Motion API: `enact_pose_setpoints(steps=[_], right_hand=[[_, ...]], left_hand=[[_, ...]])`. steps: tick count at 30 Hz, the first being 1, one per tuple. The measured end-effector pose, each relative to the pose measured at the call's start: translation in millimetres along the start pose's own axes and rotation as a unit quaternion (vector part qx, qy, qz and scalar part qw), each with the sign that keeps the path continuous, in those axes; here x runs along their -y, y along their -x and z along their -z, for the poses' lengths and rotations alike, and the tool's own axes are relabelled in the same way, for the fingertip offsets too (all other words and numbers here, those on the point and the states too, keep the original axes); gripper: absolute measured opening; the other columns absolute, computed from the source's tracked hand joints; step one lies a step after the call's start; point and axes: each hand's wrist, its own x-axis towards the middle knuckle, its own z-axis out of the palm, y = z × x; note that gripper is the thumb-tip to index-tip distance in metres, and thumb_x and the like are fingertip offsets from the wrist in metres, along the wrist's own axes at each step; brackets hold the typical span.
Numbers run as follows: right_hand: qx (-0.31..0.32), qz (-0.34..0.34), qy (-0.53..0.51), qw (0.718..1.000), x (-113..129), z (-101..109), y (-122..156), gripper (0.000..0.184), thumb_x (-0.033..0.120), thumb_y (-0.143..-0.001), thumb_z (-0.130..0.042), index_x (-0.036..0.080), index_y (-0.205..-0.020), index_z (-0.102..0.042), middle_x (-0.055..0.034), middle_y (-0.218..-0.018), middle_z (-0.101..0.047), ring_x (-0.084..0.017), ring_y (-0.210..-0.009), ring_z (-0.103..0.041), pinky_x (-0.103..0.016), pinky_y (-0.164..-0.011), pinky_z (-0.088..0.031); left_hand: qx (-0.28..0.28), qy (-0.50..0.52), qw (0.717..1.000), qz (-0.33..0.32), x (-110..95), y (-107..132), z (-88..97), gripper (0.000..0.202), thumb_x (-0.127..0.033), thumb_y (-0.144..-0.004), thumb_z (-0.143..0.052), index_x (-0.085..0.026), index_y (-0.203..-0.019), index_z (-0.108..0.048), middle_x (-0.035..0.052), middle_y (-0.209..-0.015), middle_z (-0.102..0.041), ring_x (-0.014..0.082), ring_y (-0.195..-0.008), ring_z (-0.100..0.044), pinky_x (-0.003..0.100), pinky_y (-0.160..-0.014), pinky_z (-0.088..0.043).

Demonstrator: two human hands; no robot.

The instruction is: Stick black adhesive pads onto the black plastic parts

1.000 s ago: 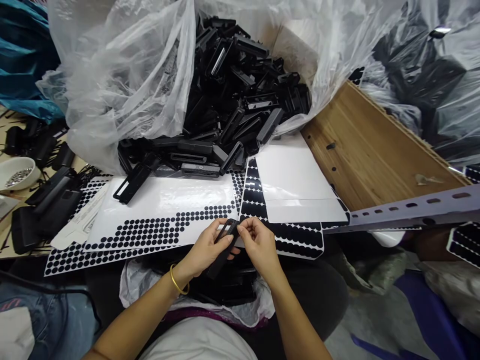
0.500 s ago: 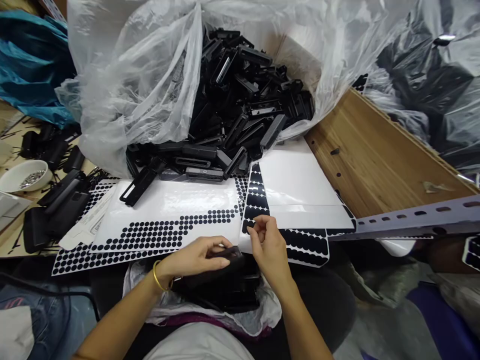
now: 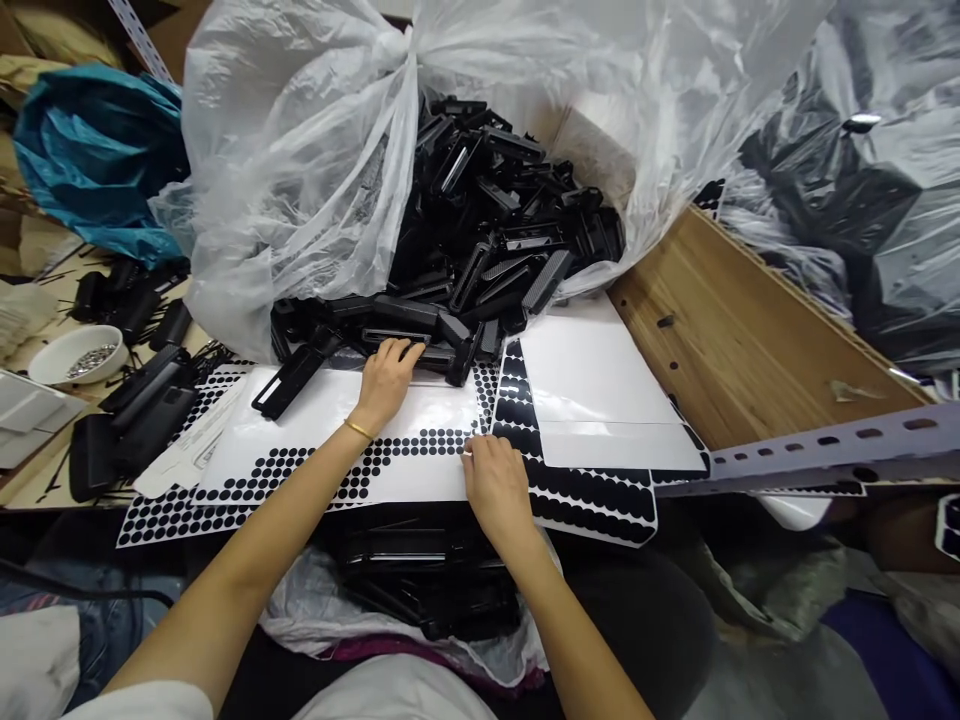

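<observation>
My left hand [image 3: 386,383] reaches to the front of the pile, its fingers curled over a black plastic part [image 3: 439,358] that lies there among others. A yellow bangle circles that wrist. My right hand [image 3: 499,487] is at the right end of a white sheet of round black stickers [image 3: 300,470], fingers bent and fingertips drawn together at the dots. Anything between those fingertips is too small to make out. Below the table edge, several black parts [image 3: 420,550] lie in a white plastic bag [image 3: 300,605] on my lap.
A large clear plastic bag [image 3: 300,170] spills black parts [image 3: 510,200] onto the table. Right of it are a white sheet [image 3: 600,380], strips of larger black stickers [image 3: 592,495] and a wooden board [image 3: 750,330]. A white bowl [image 3: 45,362] of small metal pieces stands left.
My left hand has left the black part it held over my lap and moved forward to the pile. My right hand has shifted slightly left onto the dotted sheet. The view has tilted a little.
</observation>
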Motion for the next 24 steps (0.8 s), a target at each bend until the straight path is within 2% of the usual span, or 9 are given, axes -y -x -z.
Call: enact_pose_setpoints(steps=[3, 7, 10, 13, 15, 18, 20, 22, 24], right_hand=[[0.025, -0.009, 0.042, 0.999, 0, -9, -8, 0.011, 0.009, -0.084, -0.049, 0.017, -0.079, -0.055, -0.0069, -0.078, -0.061, -0.022, -0.075, -0.050, -0.033, -0.066, -0.033], [0.034, -0.004, 0.044, 0.998, -1, -12, -13, 0.011, 0.011, -0.085, -0.049, 0.018, -0.079, -0.054, -0.0059, -0.076, -0.060, -0.021, -0.074, -0.050, -0.033, -0.065, -0.032], [0.031, -0.002, 0.046, 0.998, 0, -11, -13, 0.012, 0.011, -0.085, -0.048, 0.018, -0.078, -0.054, -0.0056, -0.075, -0.060, -0.021, -0.074, -0.050, -0.033, -0.065, -0.031], [0.017, 0.001, 0.040, 0.999, 0, -10, -11, 0.013, 0.010, -0.085, -0.048, 0.018, -0.076, -0.053, -0.0053, -0.075, -0.060, -0.021, -0.073, -0.050, -0.032, -0.065, -0.031], [0.007, 0.000, 0.021, 1.000, 0, -9, -9, 0.012, 0.011, -0.084, -0.049, 0.019, -0.075, -0.052, -0.0049, -0.073, -0.059, -0.020, -0.073, -0.050, -0.032, -0.065, -0.031], [-0.015, -0.007, -0.052, 0.998, -2, -3, -5, 0.012, 0.013, -0.083, -0.049, 0.019, -0.073, -0.051, -0.0038, -0.071, -0.057, -0.020, -0.072, -0.050, -0.032, -0.066, -0.033], [-0.032, -0.021, -0.137, 0.990, -3, 5, 0, 0.013, 0.016, -0.083, -0.047, 0.020, -0.071, -0.049, -0.0027, -0.071, -0.057, -0.018, -0.070, -0.050, -0.031, -0.067, -0.035], [-0.043, -0.053, -0.237, 0.969, -4, 13, 5, 0.014, 0.019, -0.084, -0.046, 0.020, -0.070, -0.048, -0.0013, -0.069, -0.056, -0.016, -0.066, -0.049, -0.030, -0.065, -0.037], [-0.037, -0.094, -0.336, 0.936, -4, 21, 9, 0.015, 0.023, -0.083, -0.046, 0.021, -0.069, -0.047, 0.0004, -0.067, -0.054, -0.014, -0.061, -0.048, -0.027, -0.060, -0.038]], left_hand=[[0.024, -0.008, 1.000, -0.006, -1, 28, 8.2, 0.037, -0.015, -0.086, -0.043, -0.018, -0.121, -0.054, 0.0125, -0.112, -0.064, 0.0261, -0.103, -0.056, 0.039, -0.082, -0.045], [0.050, 0.016, 0.998, -0.041, -4, 58, 8.8, 0.037, -0.030, -0.089, -0.044, -0.018, -0.124, -0.050, 0.0112, -0.111, -0.064, 0.0238, -0.101, -0.058, 0.045, -0.094, -0.038], [0.034, 0.009, 0.998, -0.049, -8, 73, 5.6, 0.036, -0.023, -0.091, -0.039, -0.018, -0.125, -0.050, 0.0114, -0.115, -0.063, 0.0220, -0.104, -0.058, 0.046, -0.101, -0.033], [-0.012, -0.006, 0.998, -0.062, -14, 81, 3.5, 0.049, -0.029, -0.087, -0.048, -0.016, -0.134, -0.040, 0.0163, -0.129, -0.053, 0.0266, -0.115, -0.052, 0.048, -0.102, -0.033], [-0.033, -0.003, 0.996, -0.086, -16, 83, 1.6, 0.053, -0.032, -0.084, -0.054, -0.016, -0.133, -0.041, 0.0173, -0.133, -0.049, 0.0288, -0.120, -0.048, 0.049, -0.103, -0.032], [-0.019, 0.040, 0.993, -0.109, -11, 78, -2.5, 0.034, -0.025, -0.085, -0.053, -0.015, -0.117, -0.055, 0.0152, -0.126, -0.055, 0.0272, -0.118, -0.050, 0.046, -0.102, -0.035], [-0.007, 0.079, 0.993, -0.085, -5, 72, -3.1, 0.022, -0.019, -0.086, -0.049, -0.013, -0.104, -0.061, 0.0147, -0.115, -0.062, 0.0256, -0.109, -0.056, 0.043, -0.096, -0.041], [-0.010, 0.097, 0.994, -0.054, -2, 68, 0.7, 0.018, -0.021, -0.086, -0.048, -0.013, -0.093, -0.063, 0.0139, -0.102, -0.067, 0.0250, -0.097, -0.060, 0.042, -0.089, -0.044], [-0.008, 0.154, 0.988, -0.020, -6, 70, 8.6, 0.020, -0.030, -0.086, -0.050, -0.014, -0.088, -0.063, 0.0111, -0.090, -0.068, 0.0242, -0.088, -0.061, 0.041, -0.083, -0.046]])
